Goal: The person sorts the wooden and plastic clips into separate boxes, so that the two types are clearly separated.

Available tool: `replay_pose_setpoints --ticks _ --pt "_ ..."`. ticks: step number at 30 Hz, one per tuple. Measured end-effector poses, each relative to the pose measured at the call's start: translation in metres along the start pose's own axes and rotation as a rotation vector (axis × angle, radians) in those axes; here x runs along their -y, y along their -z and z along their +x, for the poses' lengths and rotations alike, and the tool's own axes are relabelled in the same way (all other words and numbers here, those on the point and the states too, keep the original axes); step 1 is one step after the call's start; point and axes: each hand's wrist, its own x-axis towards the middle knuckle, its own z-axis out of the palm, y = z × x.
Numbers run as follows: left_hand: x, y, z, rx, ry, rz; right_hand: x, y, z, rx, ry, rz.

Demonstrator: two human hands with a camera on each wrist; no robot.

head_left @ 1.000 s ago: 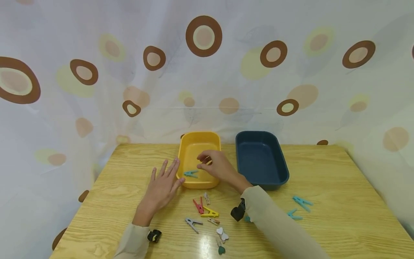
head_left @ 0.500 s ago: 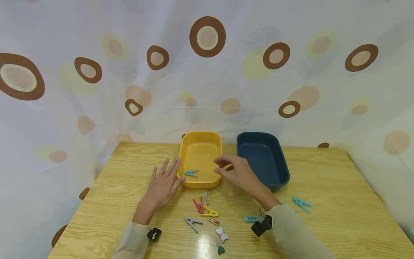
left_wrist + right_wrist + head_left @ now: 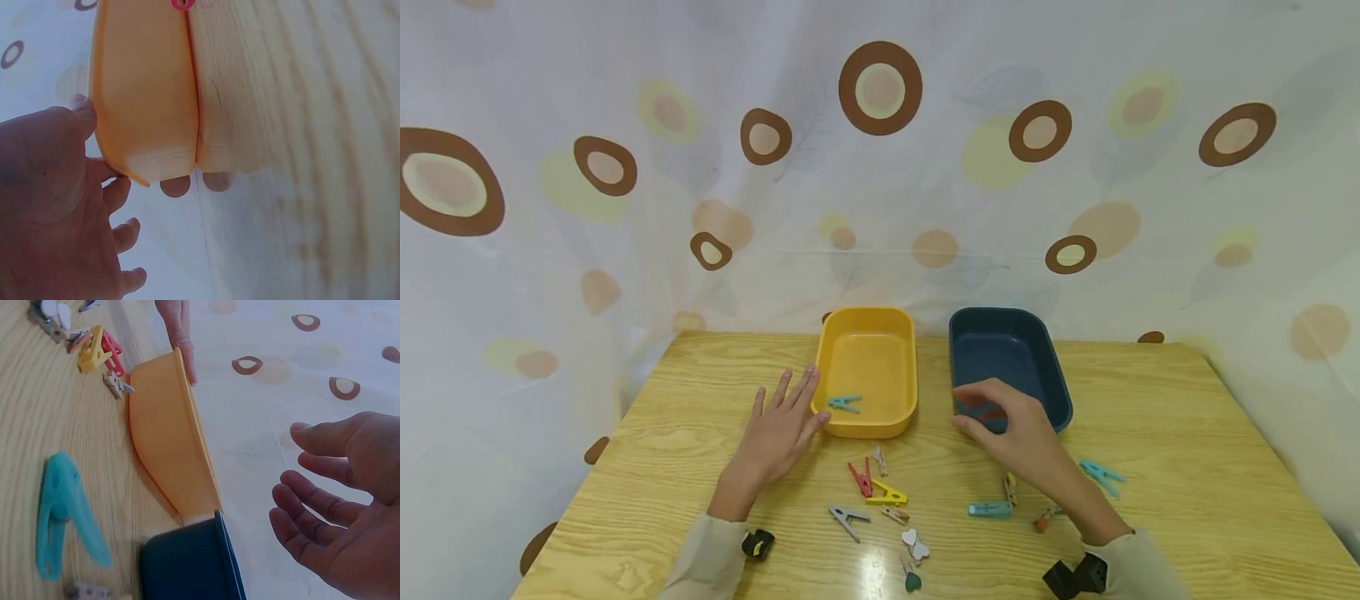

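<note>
My left hand [image 3: 773, 442] rests against the left rim of a yellow bin [image 3: 872, 362], its fingers spread and mostly straight. One turquoise clothespin [image 3: 845, 403] lies inside that bin near its front. My right hand [image 3: 1018, 429] hovers over the near left part of a navy bin [image 3: 1000, 354], fingers loosely bent and thumb apart. In the right wrist view nothing shows between the fingers of the right hand [image 3: 340, 500]. Below the hands, a red clothespin [image 3: 862, 477], a yellow clothespin [image 3: 887, 493] and a grey clothespin [image 3: 848, 520] lie on the table.
To the right on the wooden table [image 3: 1187, 433] lie turquoise clothespins [image 3: 990, 509], small wooden pegs and another turquoise clothespin [image 3: 1102, 475]. White heart pegs [image 3: 915, 543] and a green heart peg [image 3: 912, 580] sit near the front. A patterned cloth [image 3: 880, 200] hangs behind.
My right hand has moved rightward from above the yellow bin to the navy bin. The left hand stays on the yellow rim, and the turquoise clothespin in the yellow bin lies still.
</note>
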Motion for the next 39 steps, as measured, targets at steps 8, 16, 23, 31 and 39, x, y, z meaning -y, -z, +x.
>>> replay_pose_setpoints --ticks 8,16,23,31,39 --pt "0.001 -0.001 -0.001 0.003 -0.003 0.002 -0.008 0.025 -0.028 -0.064 -0.009 -0.030" --pt "0.000 -0.001 0.001 -0.002 -0.005 0.007 -0.013 0.054 -0.054 -0.111 -0.077 -0.079" --pt "0.001 -0.002 0.000 -0.002 -0.008 -0.001 -0.023 0.073 -0.074 -0.123 -0.177 -0.106" --pt "0.000 0.001 0.000 0.008 -0.003 -0.010 -0.040 0.083 -0.094 -0.148 -0.223 -0.141" --pt "-0.001 0.001 0.000 0.014 -0.001 -0.014 -0.058 0.090 -0.113 -0.151 -0.309 -0.181"
